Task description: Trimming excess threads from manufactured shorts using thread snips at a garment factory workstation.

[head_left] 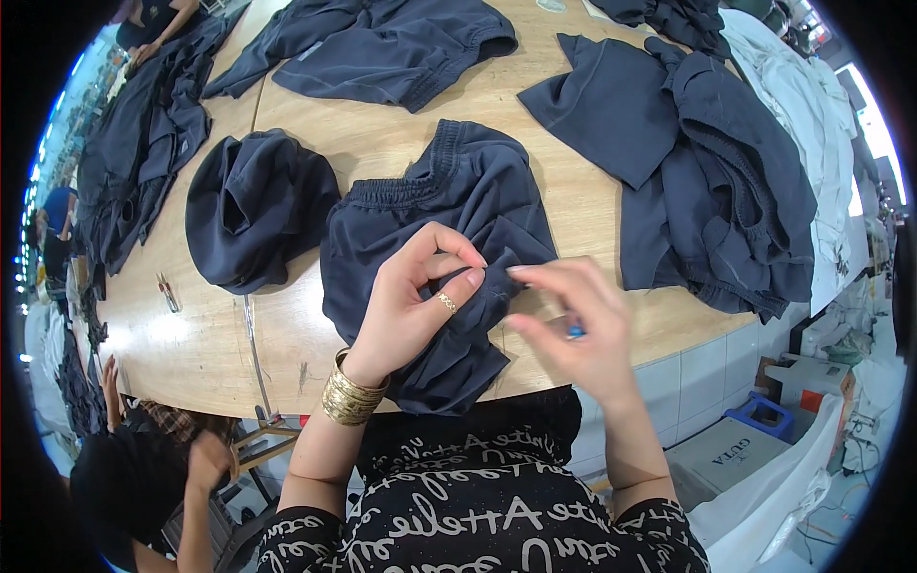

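Observation:
Dark navy elastic-waist shorts (458, 181) lie bunched on the table in front of me, waistband toward the far side. My left hand (415, 296), with a gold bracelet and ring, pinches a fold of their fabric between thumb and fingertips. Just right of that fold is my right hand (578, 329), blurred by motion, its thumb and forefinger apart beside the cloth. A small blue thing (575, 329) shows within the right hand's curled fingers; its kind is too blurred to make out.
A crumpled dark garment (258, 210) sits to the left, near small thread snips (167, 293). More dark garments (726, 181) are heaped at the right, with other shorts (401, 53) at the far side. A co-worker (134, 487) is at the lower left; boxes (731, 454) stand below right.

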A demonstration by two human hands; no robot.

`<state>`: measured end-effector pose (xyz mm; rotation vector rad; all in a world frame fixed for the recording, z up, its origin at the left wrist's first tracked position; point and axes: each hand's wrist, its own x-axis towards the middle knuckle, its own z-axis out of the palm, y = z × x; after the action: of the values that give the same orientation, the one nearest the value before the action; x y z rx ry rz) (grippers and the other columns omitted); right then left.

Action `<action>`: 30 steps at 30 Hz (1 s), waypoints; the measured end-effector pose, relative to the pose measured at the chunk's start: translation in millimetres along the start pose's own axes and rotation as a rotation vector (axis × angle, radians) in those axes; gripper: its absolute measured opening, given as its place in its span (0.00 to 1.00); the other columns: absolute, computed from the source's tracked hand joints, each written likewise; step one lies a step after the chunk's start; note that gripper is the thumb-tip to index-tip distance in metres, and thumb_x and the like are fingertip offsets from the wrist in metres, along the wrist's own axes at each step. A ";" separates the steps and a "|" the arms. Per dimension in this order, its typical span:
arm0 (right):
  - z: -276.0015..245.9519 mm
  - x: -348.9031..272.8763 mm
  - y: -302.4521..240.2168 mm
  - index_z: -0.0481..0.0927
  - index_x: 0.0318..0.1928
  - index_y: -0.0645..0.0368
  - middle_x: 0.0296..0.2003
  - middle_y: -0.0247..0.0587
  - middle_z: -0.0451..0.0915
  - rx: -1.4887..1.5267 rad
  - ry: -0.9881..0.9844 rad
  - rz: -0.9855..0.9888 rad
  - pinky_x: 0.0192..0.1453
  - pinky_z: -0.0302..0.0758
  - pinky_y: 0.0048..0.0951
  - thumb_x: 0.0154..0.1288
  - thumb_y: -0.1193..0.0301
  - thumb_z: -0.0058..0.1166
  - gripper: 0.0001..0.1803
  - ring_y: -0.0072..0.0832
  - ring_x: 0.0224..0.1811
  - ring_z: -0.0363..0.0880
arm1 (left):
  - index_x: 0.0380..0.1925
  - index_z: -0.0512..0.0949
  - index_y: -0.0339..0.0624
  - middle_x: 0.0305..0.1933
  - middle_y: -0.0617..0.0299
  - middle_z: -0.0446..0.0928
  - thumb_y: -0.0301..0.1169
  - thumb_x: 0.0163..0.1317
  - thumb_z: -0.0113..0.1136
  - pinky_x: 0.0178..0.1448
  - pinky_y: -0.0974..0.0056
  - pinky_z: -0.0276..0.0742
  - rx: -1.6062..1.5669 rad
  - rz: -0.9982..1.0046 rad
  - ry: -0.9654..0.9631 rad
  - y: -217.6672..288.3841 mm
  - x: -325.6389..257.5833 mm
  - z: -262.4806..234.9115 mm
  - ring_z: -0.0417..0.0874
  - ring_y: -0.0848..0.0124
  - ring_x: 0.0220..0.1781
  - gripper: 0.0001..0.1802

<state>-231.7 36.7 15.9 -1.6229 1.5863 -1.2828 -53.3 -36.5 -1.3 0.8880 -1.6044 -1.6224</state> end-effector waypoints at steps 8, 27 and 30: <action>0.7 4.6 8.8 0.77 0.30 0.62 0.31 0.36 0.75 0.018 -0.099 -0.056 0.26 0.62 0.17 0.51 0.79 0.61 0.06 0.16 0.23 0.67 | 0.36 0.71 0.38 0.34 0.70 0.75 0.22 0.60 0.57 0.41 0.80 0.66 -0.035 -0.036 -0.015 -1.0 0.0 -0.2 0.72 0.87 0.37 0.06; 14.1 -1.2 13.4 0.82 0.35 0.59 0.31 0.33 0.76 0.054 -0.020 -0.162 0.24 0.59 0.15 0.49 0.83 0.61 0.10 0.13 0.23 0.66 | 0.37 0.71 0.37 0.36 0.69 0.75 0.21 0.60 0.56 0.44 0.79 0.67 -0.051 -0.002 -0.072 -4.0 -0.7 -3.5 0.74 0.86 0.39 0.06; 11.4 -0.1 9.6 0.79 0.34 0.62 0.30 0.32 0.75 0.099 -0.075 -0.041 0.29 0.63 0.15 0.53 0.81 0.59 0.06 0.14 0.28 0.68 | 0.37 0.71 0.36 0.36 0.69 0.74 0.20 0.60 0.56 0.45 0.79 0.68 -0.088 0.010 -0.048 -4.4 -0.8 -1.3 0.74 0.86 0.40 0.06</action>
<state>-226.0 32.4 2.8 -1.6307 1.4294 -1.2858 -51.7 -36.5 -5.7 0.7999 -1.5551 -1.7054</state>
